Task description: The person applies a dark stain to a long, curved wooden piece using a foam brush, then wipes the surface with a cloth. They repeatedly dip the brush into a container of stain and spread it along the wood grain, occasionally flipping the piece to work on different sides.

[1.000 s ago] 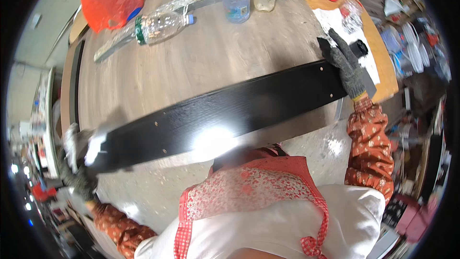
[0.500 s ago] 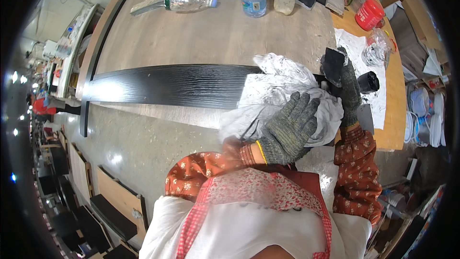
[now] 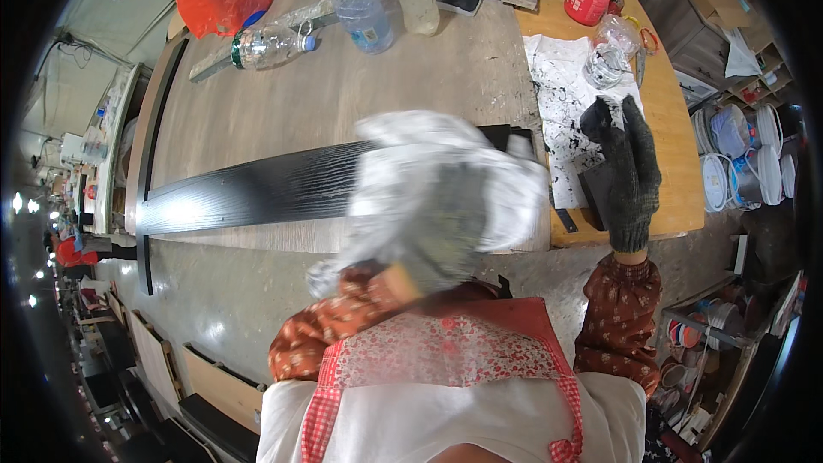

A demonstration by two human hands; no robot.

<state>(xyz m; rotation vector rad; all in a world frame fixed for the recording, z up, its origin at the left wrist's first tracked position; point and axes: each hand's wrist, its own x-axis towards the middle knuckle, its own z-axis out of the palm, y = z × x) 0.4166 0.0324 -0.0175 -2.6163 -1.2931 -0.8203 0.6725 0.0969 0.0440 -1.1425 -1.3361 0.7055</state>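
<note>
Resting the grey-knit-gloved left hand [image 3: 450,223] on a crumpled white cloth [image 3: 514,184]; too blurred to tell finger curl or grip. Holding the dark-grey-knit-gloved right hand [image 3: 632,176] well apart, off to the right, with fingers stretched and parted, pointing away from the body; cannot tell if pinching anything. Under the cloth, lying flat on the grey-brown wood-grained worktop [image 3: 300,103]: a long glossy black wood-grained board [image 3: 257,187], with its right part mostly covered. Could skew the board if snagging the cloth on its right end; could smear the gloss if picking up black from the stained white paper [image 3: 557,77]. Running left to right along its long axis, right end angled slightly away from the body, left end meeting or nearly meeting a narrow black strip [image 3: 161,120].
</note>
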